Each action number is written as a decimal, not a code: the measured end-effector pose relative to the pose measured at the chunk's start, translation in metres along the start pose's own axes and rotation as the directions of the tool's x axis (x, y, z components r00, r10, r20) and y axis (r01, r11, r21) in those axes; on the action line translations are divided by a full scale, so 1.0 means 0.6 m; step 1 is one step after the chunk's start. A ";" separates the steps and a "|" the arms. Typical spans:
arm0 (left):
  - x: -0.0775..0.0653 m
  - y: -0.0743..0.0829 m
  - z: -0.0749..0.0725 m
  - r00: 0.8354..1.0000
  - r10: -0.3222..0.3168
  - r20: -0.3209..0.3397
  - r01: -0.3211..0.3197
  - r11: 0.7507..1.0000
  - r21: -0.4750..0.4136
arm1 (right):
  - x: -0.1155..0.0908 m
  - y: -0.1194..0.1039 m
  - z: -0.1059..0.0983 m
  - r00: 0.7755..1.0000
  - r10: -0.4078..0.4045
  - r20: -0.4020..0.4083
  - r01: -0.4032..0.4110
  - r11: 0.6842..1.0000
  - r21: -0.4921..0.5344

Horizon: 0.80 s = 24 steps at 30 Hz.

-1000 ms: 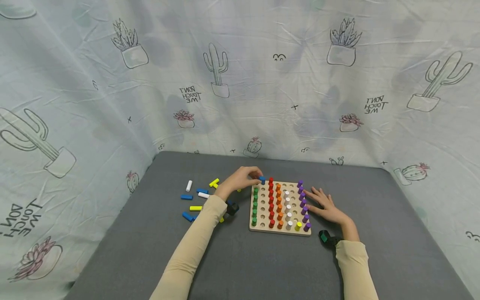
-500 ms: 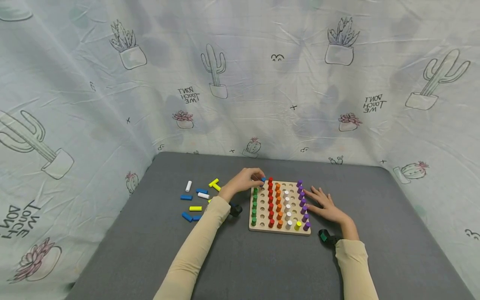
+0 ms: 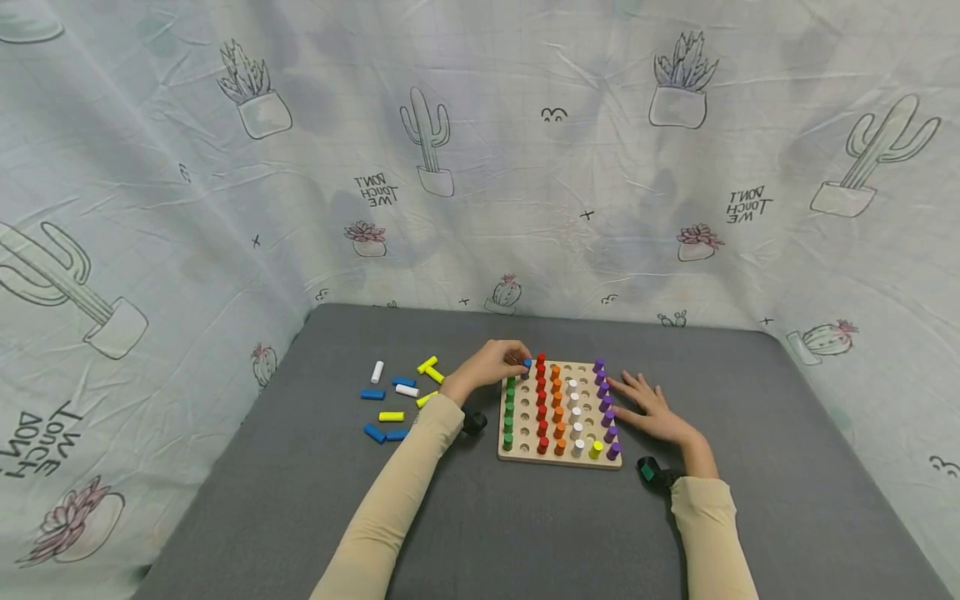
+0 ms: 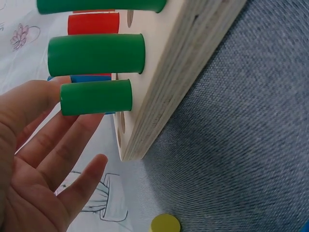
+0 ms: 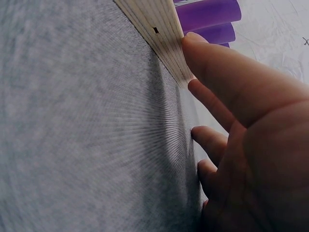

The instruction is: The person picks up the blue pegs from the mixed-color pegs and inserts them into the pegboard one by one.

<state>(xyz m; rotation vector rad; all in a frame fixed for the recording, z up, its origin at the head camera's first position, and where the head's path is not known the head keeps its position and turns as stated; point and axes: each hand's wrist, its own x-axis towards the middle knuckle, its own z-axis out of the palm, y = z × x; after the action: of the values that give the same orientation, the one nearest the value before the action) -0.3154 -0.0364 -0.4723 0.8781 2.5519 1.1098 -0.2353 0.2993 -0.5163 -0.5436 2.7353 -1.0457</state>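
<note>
A wooden pegboard (image 3: 558, 463) lies on the grey table. My left hand (image 3: 486, 364) pinches a blue peg (image 3: 527, 364) upright at the back of the second column from the left. In the left wrist view, a green peg (image 4: 96, 97) partly hides that blue peg (image 4: 91, 78), so its lower end is hard to see. At the board's right side, my right hand (image 3: 656, 418) spreads its straight fingers, the thumb touching the edge beside the purple pegs (image 3: 609, 419). Columns of green (image 3: 508, 426), red, orange and white pegs stand in the board, with one yellow peg (image 3: 596, 450) at the front.
Left of the board lie loose pegs: several yellow pegs (image 3: 392, 417), several blue pegs (image 3: 372, 395) and two white pegs (image 3: 377, 372). A patterned cloth (image 3: 480, 167) hangs behind the table. Each wrist wears a small black camera (image 3: 474, 422).
My left hand has shifted slightly right and down with the blue peg, which now sits lower at the board's back hole. The right hand stays still.
</note>
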 end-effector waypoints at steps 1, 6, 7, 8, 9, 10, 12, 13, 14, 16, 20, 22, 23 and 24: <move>0.000 0.000 0.000 1.000 -0.002 0.001 0.002 1.000 -0.003 | 0.000 0.000 0.000 1.000 0.000 0.003 0.000 1.000 0.000; -0.002 0.002 0.001 1.000 -0.002 0.008 0.002 1.000 -0.007 | -0.001 -0.001 -0.002 1.000 0.003 0.011 -0.003 1.000 -0.003; -0.002 0.003 0.001 1.000 0.000 0.009 0.000 1.000 -0.006 | -0.001 -0.001 -0.002 1.000 0.004 0.012 -0.003 1.000 -0.004; -0.002 0.003 0.002 1.000 0.001 0.011 -0.001 1.000 -0.004 | -0.001 -0.001 -0.002 1.000 0.004 0.013 -0.004 1.000 -0.005; -0.002 0.003 0.002 1.000 0.002 0.012 -0.002 1.000 -0.002 | -0.001 -0.001 -0.002 1.000 0.006 0.013 -0.006 1.000 -0.006; -0.001 0.003 0.002 1.000 0.004 0.015 -0.004 1.000 -0.002 | -0.001 -0.001 -0.002 1.000 0.008 0.013 -0.008 1.000 -0.006; 0.000 0.002 0.003 1.000 0.003 0.018 -0.003 1.000 0.001 | 0.000 -0.002 -0.003 1.000 0.010 0.014 -0.010 1.000 -0.006; 0.000 0.002 0.002 1.000 0.002 0.019 -0.002 1.000 0.000 | 0.000 -0.002 -0.003 1.000 0.010 0.016 -0.010 1.000 -0.006; 0.000 0.002 0.002 1.000 0.001 0.019 -0.001 1.000 -0.001 | 0.000 -0.002 -0.003 1.000 0.010 0.017 -0.010 1.000 -0.007; 0.000 0.002 0.002 1.000 -0.001 0.019 0.001 1.000 -0.002 | 0.000 -0.002 -0.003 1.000 0.010 0.018 -0.009 1.000 -0.009; 0.000 0.001 0.002 1.000 -0.002 0.016 0.002 1.000 0.011 | 0.000 -0.002 -0.004 1.000 0.009 0.017 -0.009 1.000 -0.008; 0.002 0.000 0.002 1.000 -0.001 0.016 0.001 1.000 0.017 | 0.000 -0.003 -0.005 1.000 0.008 0.017 -0.008 1.000 -0.005; 0.002 -0.001 0.002 1.000 0.000 0.017 0.000 1.000 0.019 | 0.000 -0.003 -0.005 1.000 0.007 0.016 -0.007 1.000 -0.004; 0.003 -0.002 0.002 1.000 0.000 0.017 -0.001 1.000 0.020 | 0.000 -0.003 -0.005 1.000 0.005 0.016 -0.005 1.000 -0.004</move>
<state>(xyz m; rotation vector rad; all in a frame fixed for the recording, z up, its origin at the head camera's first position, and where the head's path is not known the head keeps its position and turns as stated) -0.3167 -0.0353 -0.4739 0.8892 2.5532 1.0741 -0.2356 0.3000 -0.5129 -0.5428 2.7242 -1.0305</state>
